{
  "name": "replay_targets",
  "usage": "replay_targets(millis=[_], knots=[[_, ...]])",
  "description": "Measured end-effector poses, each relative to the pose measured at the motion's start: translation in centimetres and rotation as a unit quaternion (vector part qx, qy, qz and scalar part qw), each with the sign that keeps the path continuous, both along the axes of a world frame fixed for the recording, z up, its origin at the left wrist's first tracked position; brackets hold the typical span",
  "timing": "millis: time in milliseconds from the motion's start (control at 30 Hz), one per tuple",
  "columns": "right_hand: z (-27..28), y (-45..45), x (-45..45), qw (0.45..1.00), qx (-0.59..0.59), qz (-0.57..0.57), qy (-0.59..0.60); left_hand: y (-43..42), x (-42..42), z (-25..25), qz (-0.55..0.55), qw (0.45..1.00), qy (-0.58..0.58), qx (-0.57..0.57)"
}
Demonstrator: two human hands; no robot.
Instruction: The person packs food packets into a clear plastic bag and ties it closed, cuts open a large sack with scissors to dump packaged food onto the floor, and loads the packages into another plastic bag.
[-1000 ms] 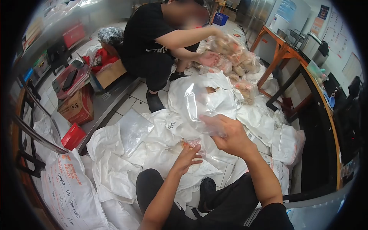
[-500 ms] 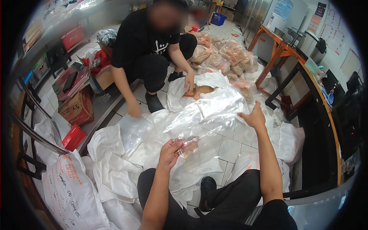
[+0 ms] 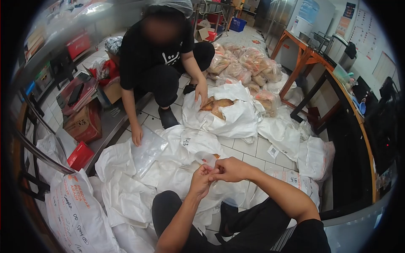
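My left hand (image 3: 200,181) and my right hand (image 3: 231,169) meet above the white sacks, fingertips pinched together on a clear plastic bag (image 3: 205,158). Part of the bag stands up above the fingers; the rest is hard to make out against the sacks. Beyond them lies an open white sack (image 3: 196,116) with brown items (image 3: 217,107) showing through its opening. A person (image 3: 160,63) squats across from me, one hand at that opening and the other on a stack of flat clear plastic (image 3: 147,149).
Filled clear bags (image 3: 244,63) are heaped behind the open sack. Printed sacks (image 3: 71,211) stand at the lower left. A red box (image 3: 80,155) and a carton (image 3: 84,120) are at the left. An orange-edged table (image 3: 310,52) runs along the right.
My hands, earlier spread apart with the clear bag stretched between them, have come together. The co-worker has leaned back from the bagged heap, with hands now at the open sack and plastic stack.
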State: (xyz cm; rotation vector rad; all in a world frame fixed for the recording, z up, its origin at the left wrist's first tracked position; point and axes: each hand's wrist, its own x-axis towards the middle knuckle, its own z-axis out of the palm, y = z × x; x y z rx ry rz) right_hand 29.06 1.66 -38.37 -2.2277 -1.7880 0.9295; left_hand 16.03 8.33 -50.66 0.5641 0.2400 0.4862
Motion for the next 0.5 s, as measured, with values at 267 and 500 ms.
replay_targets(millis=[267,500], knots=[[0.4,0.0,0.8,0.998,0.004,-0.028,0.059,1.1,-1.1,-0.5,-0.012,0.985,0.172,0.002],[-3.3,0.1,2.7,0.998,-0.045,-0.010,0.040,1.0,-0.7,-1.6,0.017,0.965,0.229,0.123]])
